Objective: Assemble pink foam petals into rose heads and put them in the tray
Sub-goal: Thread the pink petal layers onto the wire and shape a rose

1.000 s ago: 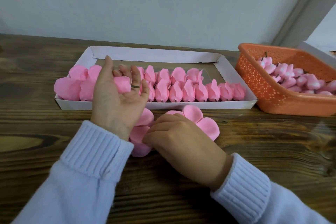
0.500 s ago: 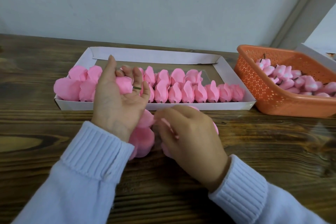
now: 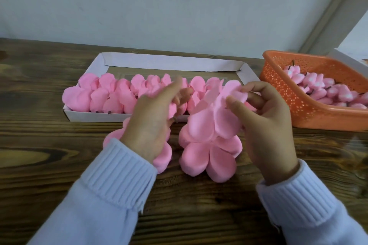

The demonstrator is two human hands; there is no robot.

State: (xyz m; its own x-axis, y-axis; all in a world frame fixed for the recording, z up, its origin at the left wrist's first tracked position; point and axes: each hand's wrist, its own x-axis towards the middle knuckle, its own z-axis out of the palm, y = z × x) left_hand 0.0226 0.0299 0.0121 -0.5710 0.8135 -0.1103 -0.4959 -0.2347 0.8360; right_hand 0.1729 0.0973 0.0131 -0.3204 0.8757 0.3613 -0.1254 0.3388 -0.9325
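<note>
The right hand (image 3: 266, 125) pinches a flat pink foam petal cluster (image 3: 217, 121) by its top, just before the white cardboard tray (image 3: 171, 63) of pink rose heads (image 3: 111, 95), while the blurred left hand (image 3: 151, 123) curls round another pink piece (image 3: 172, 108).

Matt, soft pink foam in the petal layers (image 3: 215, 123) and rose heads (image 3: 111, 95). Matt white cardboard for the tray (image 3: 171, 63). Smooth, perforated orange plastic for the basket (image 3: 298, 109). Dark grainy wood, faintly glossy, for the table (image 3: 39, 145). Ribbed pale knit cloth at the sleeve cuffs (image 3: 119, 181).
</note>
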